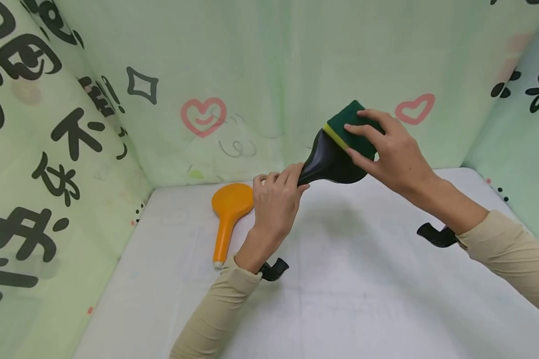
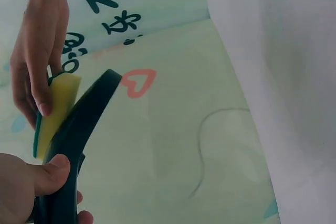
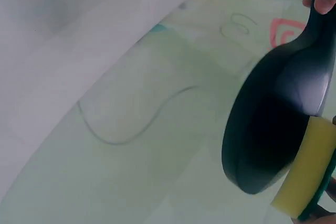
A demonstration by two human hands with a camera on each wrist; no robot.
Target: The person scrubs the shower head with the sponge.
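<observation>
My left hand grips the handle of a black, ladle-like scoop, raised above the table with its broad round head up and to the right. In the left wrist view the thumb lies along the handle of the scoop. A green and yellow scouring sponge is pinched between the thumb and fingers of my right hand. The sponge's yellow side faces the scoop and lies against its head, as the right wrist view shows with the sponge at the rim. Part of the head is hidden behind the sponge.
An orange ladle-like scoop lies on the white table, left of my left hand, its handle toward me. Pale green curtains with printed hearts and dark lettering stand along the back and sides. Black straps show at both wrists.
</observation>
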